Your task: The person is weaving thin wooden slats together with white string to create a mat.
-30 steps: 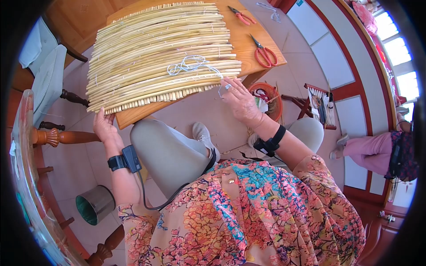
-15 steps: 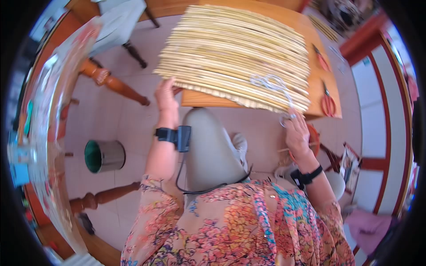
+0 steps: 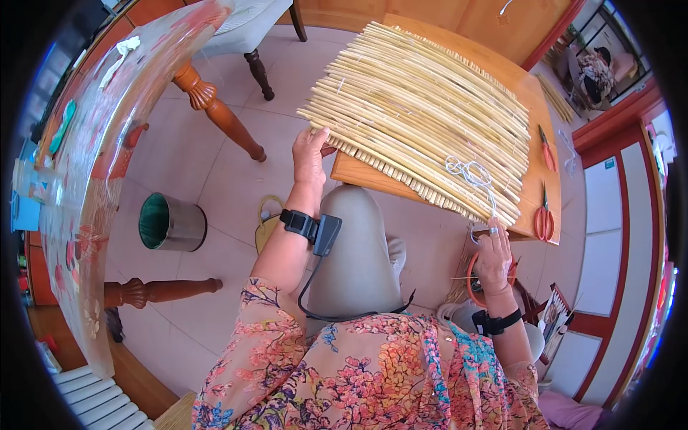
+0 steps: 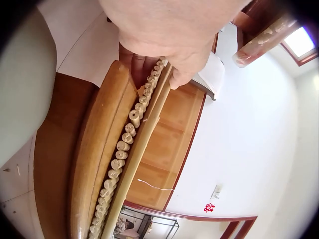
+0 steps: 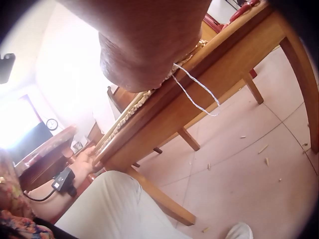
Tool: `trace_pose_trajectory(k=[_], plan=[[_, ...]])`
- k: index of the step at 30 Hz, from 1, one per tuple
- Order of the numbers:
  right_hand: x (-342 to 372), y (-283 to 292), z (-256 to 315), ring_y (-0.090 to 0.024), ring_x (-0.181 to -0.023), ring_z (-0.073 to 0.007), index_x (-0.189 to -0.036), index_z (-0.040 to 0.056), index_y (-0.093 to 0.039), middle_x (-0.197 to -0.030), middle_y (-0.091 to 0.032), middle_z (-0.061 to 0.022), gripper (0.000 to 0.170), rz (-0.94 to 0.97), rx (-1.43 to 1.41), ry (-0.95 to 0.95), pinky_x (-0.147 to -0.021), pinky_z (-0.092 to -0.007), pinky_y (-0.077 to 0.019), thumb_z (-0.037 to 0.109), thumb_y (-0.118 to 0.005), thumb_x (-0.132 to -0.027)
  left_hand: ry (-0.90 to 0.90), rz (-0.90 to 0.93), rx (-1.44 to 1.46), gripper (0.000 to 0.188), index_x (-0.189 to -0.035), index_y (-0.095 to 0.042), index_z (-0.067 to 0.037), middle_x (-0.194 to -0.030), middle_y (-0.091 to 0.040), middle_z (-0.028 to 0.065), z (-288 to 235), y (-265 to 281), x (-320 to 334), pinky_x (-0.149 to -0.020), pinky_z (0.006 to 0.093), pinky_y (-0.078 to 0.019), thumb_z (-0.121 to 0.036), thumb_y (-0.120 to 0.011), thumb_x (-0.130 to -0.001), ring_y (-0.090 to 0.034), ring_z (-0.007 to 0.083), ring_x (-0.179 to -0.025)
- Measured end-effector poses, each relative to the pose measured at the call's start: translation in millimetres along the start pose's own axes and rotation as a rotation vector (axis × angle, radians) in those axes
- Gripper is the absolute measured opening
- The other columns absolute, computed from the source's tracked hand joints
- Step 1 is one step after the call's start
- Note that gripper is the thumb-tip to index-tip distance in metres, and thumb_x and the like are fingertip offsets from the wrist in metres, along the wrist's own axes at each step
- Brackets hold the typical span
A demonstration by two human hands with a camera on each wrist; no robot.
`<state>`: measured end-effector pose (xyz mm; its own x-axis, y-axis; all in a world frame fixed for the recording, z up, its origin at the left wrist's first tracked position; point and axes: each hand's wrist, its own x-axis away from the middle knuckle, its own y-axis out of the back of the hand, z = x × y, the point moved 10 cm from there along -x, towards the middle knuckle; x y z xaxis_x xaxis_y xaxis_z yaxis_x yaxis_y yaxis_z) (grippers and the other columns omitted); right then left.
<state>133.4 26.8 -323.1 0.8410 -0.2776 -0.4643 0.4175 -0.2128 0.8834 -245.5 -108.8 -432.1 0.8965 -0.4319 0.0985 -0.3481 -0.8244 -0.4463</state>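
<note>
A mat of pale, slim sticks (image 3: pixel 423 115) tied side by side lies on a small wooden table, its near edge showing a row of cut stick ends. At the near left corner my left hand (image 3: pixel 309 159) grips the mat, thumb over the outer stick and fingers underneath, as the left wrist view shows. My right hand (image 3: pixel 494 258) holds the near right corner, its fingertips at the stick ends; its thumb is hidden. White string (image 3: pixel 469 172) lies looped on the mat near that hand, and a loop of string (image 5: pixel 197 94) hangs below the table edge.
Red-handled scissors (image 3: pixel 545 218) and red-handled pliers (image 3: pixel 547 152) lie on the table (image 3: pixel 358 172) right of the mat. A red basket (image 3: pixel 473 279) stands beneath the right hand. Left are a metal bin (image 3: pixel 188 223) and a larger table with plastic cover (image 3: pixel 93 186).
The head view has swung to the left, so the mat and both hands appear further right and the mat looks more slanted. Both hands stay at the same corners.
</note>
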Motion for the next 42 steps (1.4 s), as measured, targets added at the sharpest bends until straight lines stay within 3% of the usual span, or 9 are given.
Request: trace_pose_trajectory(k=[14, 17, 23, 30, 42], plan=[[5, -6, -10, -0.054, -0.111, -0.0385, -0.084, 0.0019, -0.06, -0.116, -0.057, -0.0193, 0.008, -0.008, -0.008, -0.05, -0.095, -0.0457, -0.0446, 0.001, -0.056, -0.078, 0.05, -0.105, 0.106, 0.016, -0.097, -0.061, 0.002, -0.087, -0.066, 0.0095, 3, -1, -1, -0.063, 0.0265, -0.0536, -0.007, -0.058, -0.083, -0.066, 0.0163, -0.069], [4, -5, -5, -0.053, -0.113, -0.0369, -0.085, 0.0023, -0.059, -0.12, -0.056, -0.0188, 0.008, 0.004, 0.012, 0.014, -0.097, -0.0473, -0.0423, 0.002, -0.055, -0.078, 0.044, -0.121, 0.092, 0.014, -0.096, -0.061, 0.001, -0.086, -0.066, 0.0093, 5, 0, -3, -0.063, 0.0264, -0.054, -0.006, -0.058, -0.083, -0.066, 0.0161, -0.069], [-8, -13, 8, -0.048, -0.121, -0.0305, -0.09, 0.0024, -0.058, -0.128, -0.053, -0.017, 0.014, 0.166, 0.101, 0.081, -0.098, -0.0456, -0.036, 0.004, -0.054, -0.077, 0.032, -0.141, 0.072, 0.013, -0.094, -0.06, 0.0, -0.086, -0.066, 0.0093, 4, -1, -1, -0.061, 0.0266, -0.0541, -0.006, -0.057, -0.083, -0.066, 0.0159, -0.07], [-9, -16, 4, -0.05, -0.118, -0.0299, -0.089, 0.0005, -0.058, -0.125, -0.054, -0.0179, 0.014, 0.168, 0.063, 0.128, -0.092, -0.0436, -0.0376, 0.004, -0.056, -0.076, 0.056, -0.151, 0.03, 0.019, -0.102, -0.059, 0.0, -0.091, -0.067, 0.0101, 5, -2, -1, -0.067, 0.0259, -0.054, -0.009, -0.055, -0.086, -0.067, 0.016, -0.076], [-12, -15, 5, -0.051, -0.116, -0.0324, -0.09, 0.0001, -0.059, -0.123, -0.055, -0.0193, 0.014, 0.186, 0.022, 0.131, -0.092, -0.0439, -0.0398, 0.004, -0.056, -0.077, 0.019, -0.202, 0.046, 0.024, -0.1, -0.057, 0.002, -0.091, -0.065, 0.0089, 13, 3, -5, -0.061, 0.0262, -0.0527, -0.011, -0.068, -0.082, -0.063, 0.0141, -0.075]])
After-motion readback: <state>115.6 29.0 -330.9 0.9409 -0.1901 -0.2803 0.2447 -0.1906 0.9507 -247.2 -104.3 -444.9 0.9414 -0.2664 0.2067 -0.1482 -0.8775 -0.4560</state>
